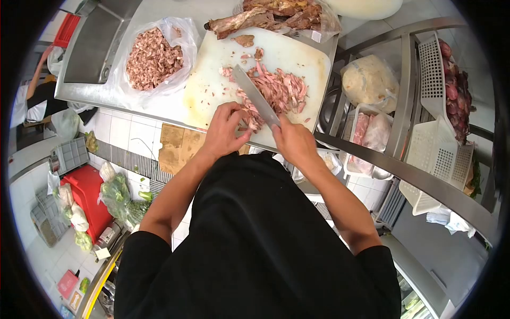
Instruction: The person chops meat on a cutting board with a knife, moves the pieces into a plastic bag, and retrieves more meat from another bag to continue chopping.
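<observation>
My right hand is closed round the handle of a wide-bladed kitchen knife. The blade slants up and left across a pile of sliced meat on a white cutting board. At the board's near edge my left hand rests with curled fingers against the meat strips left of the blade; whether it grips any is hidden. Farther back on the board lie a few browned scraps. Large browned meat pieces, partly in a plastic bag, lie along the far edge.
A clear bag of diced meat sits left of the board, beside a steel sink. On the right, a metal rack holds a bagged pale item and white baskets. Vegetables and a red bin stand lower left.
</observation>
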A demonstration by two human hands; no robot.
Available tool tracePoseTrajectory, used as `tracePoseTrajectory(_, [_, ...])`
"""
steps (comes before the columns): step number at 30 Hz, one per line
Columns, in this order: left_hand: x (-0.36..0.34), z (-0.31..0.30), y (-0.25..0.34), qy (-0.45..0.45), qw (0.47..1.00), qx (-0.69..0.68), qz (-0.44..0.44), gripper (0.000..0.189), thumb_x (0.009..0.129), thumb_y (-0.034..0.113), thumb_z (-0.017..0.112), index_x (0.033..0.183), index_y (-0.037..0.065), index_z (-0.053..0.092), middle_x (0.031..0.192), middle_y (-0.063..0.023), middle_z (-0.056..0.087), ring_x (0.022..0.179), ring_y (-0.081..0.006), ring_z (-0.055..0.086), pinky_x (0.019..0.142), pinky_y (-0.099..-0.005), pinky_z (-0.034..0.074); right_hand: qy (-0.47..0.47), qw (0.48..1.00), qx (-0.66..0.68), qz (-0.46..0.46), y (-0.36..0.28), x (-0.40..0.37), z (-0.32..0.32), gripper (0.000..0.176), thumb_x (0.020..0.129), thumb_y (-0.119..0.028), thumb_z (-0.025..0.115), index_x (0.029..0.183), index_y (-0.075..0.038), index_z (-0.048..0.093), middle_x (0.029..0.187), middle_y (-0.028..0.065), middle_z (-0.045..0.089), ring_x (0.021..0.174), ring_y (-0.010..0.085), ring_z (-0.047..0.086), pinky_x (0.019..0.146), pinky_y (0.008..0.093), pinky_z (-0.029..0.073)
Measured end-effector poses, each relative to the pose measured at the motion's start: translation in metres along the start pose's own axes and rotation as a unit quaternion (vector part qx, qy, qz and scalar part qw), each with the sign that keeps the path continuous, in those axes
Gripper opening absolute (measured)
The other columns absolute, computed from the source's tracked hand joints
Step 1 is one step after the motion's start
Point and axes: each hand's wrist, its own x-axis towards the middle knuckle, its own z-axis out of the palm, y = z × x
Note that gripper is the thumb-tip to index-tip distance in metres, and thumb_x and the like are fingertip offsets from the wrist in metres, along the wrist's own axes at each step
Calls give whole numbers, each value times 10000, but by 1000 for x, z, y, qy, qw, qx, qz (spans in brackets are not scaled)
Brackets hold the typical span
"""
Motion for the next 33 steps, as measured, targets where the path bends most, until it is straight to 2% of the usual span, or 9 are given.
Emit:
tracePoseTrajectory(7, [4, 13, -6, 12, 999, 26, 16, 255, 781, 90, 750, 1015, 59, 653, 1123, -136, 616, 1069, -357, 574, 938, -451, 505, -106, 993, -27, 33, 7, -53, -27, 280, 1038, -282, 522, 1092, -14, 583, 744, 286, 671, 726, 494, 667, 699, 601, 502])
tracePoseTrajectory(9, [4, 15, -7, 15, 999, 28, 17, 256, 775, 83, 759, 1009, 49, 660, 1117, -140, 623, 1067, -362, 579, 929, -449, 506, -101, 994, -27, 26, 8, -57, -21, 204, 1008, -189, 531, 1022, 11, 566, 733, 275, 678, 732, 493, 684, 696, 586, 539])
tracePoseTrajectory(13, [4, 18, -9, 19, 999, 35, 14, 242, 767, 73, 770, 986, 39, 676, 1111, -145, 639, 1058, -363, 593, 911, -443, 514, -68, 998, -17, 3, 9, -20, 24, 198, 993, -169, 535, 1005, 25, 575, 735, 272, 682, 734, 485, 693, 681, 582, 550])
tracePoseTrajectory(15, [6, 17, -9, 20, 999, 41, 13, 235, 768, 73, 760, 982, 40, 668, 1102, -136, 633, 1058, -361, 589, 921, -444, 515, 8, 999, -4, -46, 2, 11, 36, 193, 982, -151, 534, 994, 36, 581, 752, 278, 689, 742, 478, 701, 673, 578, 558])
tracePoseTrajectory(19, [5, 9, -5, 20, 1000, 9, 8, 218, 781, 62, 738, 982, 39, 658, 1089, -137, 624, 1058, -361, 584, 920, -448, 517, -15, 999, -10, -41, -9, 33, 23, 264, 1023, -222, 547, 1088, 33, 572, 746, 291, 671, 730, 499, 667, 690, 590, 516])
tracePoseTrajectory(25, [2, 17, -8, 35, 999, 17, -27, 245, 782, 76, 742, 1008, 31, 658, 1087, -160, 616, 1027, -368, 595, 894, -451, 521, -94, 995, -24, 10, -3, -35, -12, 251, 1022, -219, 550, 1060, 29, 568, 747, 278, 676, 729, 491, 670, 690, 592, 520])
tracePoseTrajectory(28, [2, 21, -9, 43, 999, 19, -25, 248, 780, 75, 740, 1009, 28, 657, 1089, -158, 618, 1013, -368, 600, 891, -451, 522, -82, 996, -13, 27, 5, -24, 29, 246, 1017, -218, 555, 1044, 26, 572, 742, 268, 678, 732, 487, 674, 687, 593, 523])
tracePoseTrajectory(30, [4, 18, -7, 39, 999, 20, -26, 243, 782, 60, 730, 1011, 27, 656, 1088, -155, 619, 1014, -367, 603, 893, -449, 523, 11, 999, 1, -35, -3, 12, 47, 249, 1011, -219, 561, 1044, 27, 575, 743, 269, 678, 732, 487, 675, 684, 595, 524])
tracePoseTrajectory(33, [2, 12, -7, 37, 999, -12, -38, 240, 784, 32, 710, 1018, 26, 657, 1087, -154, 623, 1014, -363, 612, 886, -441, 529, 4, 999, 11, -43, -14, 47, 39, 256, 1006, -218, 565, 1046, 34, 577, 756, 275, 679, 733, 486, 673, 685, 595, 522])
